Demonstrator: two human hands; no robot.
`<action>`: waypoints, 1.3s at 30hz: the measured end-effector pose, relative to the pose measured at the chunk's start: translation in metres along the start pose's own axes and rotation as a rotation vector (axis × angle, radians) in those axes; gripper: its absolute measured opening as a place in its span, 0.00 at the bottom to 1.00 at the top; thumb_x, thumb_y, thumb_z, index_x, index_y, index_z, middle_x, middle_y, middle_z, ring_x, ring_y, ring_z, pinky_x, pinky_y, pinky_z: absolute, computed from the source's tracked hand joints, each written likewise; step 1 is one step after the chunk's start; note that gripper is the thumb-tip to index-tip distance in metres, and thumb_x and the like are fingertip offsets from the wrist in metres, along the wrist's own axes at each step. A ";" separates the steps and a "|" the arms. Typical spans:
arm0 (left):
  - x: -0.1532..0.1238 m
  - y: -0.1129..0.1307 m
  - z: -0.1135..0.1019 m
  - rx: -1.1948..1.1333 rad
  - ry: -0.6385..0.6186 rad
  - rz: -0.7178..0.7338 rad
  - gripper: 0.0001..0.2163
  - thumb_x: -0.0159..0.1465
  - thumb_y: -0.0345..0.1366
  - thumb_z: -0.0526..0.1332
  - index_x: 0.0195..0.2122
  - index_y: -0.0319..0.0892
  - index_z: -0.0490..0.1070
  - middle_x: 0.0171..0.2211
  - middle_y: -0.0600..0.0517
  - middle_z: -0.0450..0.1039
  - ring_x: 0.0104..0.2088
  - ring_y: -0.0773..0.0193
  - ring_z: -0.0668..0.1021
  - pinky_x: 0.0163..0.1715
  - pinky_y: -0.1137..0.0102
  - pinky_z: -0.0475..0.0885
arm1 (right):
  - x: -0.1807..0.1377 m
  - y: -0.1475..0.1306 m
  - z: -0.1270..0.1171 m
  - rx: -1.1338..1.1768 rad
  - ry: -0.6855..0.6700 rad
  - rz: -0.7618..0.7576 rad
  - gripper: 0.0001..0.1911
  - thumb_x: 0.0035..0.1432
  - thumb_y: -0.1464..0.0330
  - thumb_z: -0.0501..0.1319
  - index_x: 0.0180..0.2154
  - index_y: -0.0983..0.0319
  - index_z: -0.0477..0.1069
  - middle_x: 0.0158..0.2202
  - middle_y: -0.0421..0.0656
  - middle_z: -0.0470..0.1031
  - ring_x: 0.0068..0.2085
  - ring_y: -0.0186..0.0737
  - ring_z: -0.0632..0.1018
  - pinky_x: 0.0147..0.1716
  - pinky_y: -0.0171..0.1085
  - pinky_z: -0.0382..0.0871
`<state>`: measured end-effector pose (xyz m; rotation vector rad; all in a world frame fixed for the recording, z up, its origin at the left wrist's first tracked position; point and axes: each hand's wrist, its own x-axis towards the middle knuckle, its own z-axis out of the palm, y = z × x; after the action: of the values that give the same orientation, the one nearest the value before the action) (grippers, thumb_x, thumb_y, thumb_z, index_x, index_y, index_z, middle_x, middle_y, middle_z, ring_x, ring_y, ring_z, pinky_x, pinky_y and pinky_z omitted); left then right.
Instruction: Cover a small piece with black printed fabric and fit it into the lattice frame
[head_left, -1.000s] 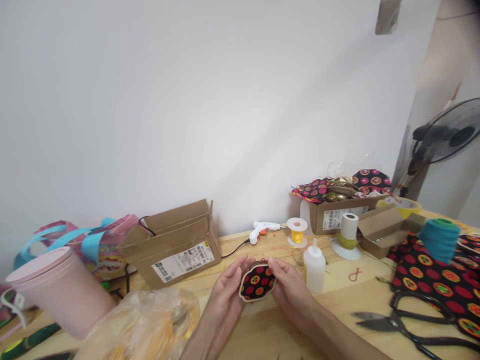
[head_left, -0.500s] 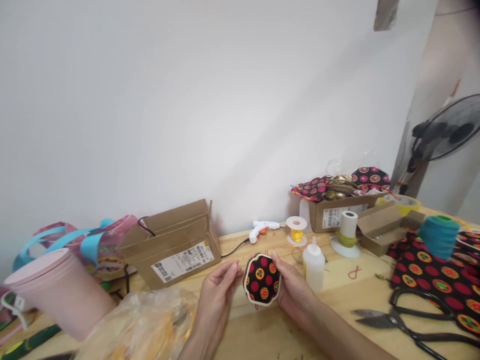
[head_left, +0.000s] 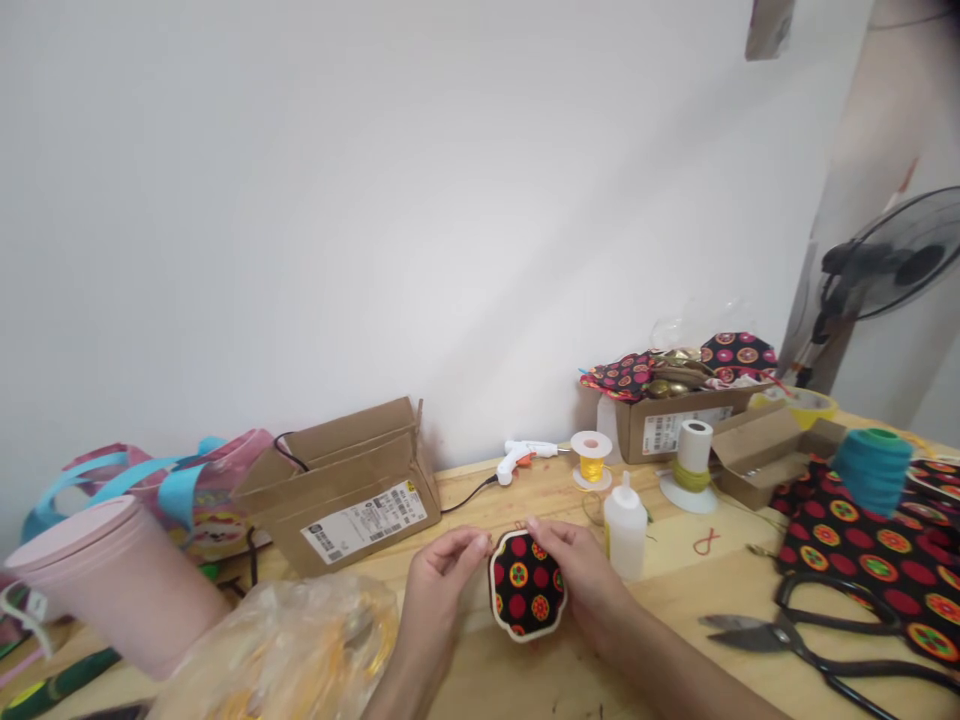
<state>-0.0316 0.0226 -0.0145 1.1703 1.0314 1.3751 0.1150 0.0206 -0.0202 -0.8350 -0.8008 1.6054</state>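
My right hand [head_left: 581,565] grips a flat scalloped piece [head_left: 526,590] by its upper right edge. The piece is faced with black cloth in a red, orange and green flower print and has a pale rim. A bit of red cord shows at its top. Beside its upper left edge, my left hand [head_left: 450,565] is closed in a pinch of thumb and forefinger; what sits between the tips is too small to make out. A squeeze bottle [head_left: 625,530] stands just behind my right hand.
Scissors [head_left: 787,635] and printed cloth [head_left: 862,550] lie at right. A glue gun [head_left: 521,458], yellow thread spool [head_left: 591,465] and cardboard box [head_left: 360,500] stand behind. A plastic bag [head_left: 285,640] and pink bin [head_left: 116,585] sit at left.
The scalloped piece has sunk slightly and turned a little in my right hand, whose thumb moved left along the top. My left hand has shifted slightly right.
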 end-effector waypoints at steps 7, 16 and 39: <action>-0.001 0.006 0.002 0.028 -0.130 0.056 0.05 0.52 0.31 0.57 0.19 0.40 0.65 0.19 0.57 0.62 0.24 0.69 0.64 0.27 0.76 0.60 | 0.001 -0.002 -0.001 -0.284 0.066 0.019 0.16 0.40 0.58 0.63 0.21 0.67 0.72 0.18 0.40 0.72 0.22 0.33 0.70 0.23 0.30 0.60; -0.005 0.011 0.008 -0.221 -0.184 0.081 0.12 0.59 0.35 0.51 0.18 0.42 0.57 0.19 0.57 0.52 0.24 0.67 0.60 0.30 0.72 0.59 | 0.002 0.001 -0.003 -0.285 0.044 0.006 0.16 0.40 0.57 0.62 0.22 0.66 0.73 0.19 0.40 0.73 0.23 0.34 0.70 0.24 0.31 0.60; -0.005 0.017 0.013 -0.311 -0.130 0.046 0.12 0.56 0.37 0.55 0.17 0.41 0.59 0.18 0.58 0.54 0.22 0.69 0.61 0.28 0.73 0.62 | 0.004 0.002 -0.005 -0.187 0.020 0.008 0.16 0.41 0.58 0.62 0.21 0.66 0.71 0.19 0.40 0.72 0.23 0.34 0.71 0.24 0.31 0.60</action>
<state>-0.0217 0.0150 0.0036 1.0396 0.6737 1.4168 0.1180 0.0251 -0.0251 -0.9860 -0.9447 1.5433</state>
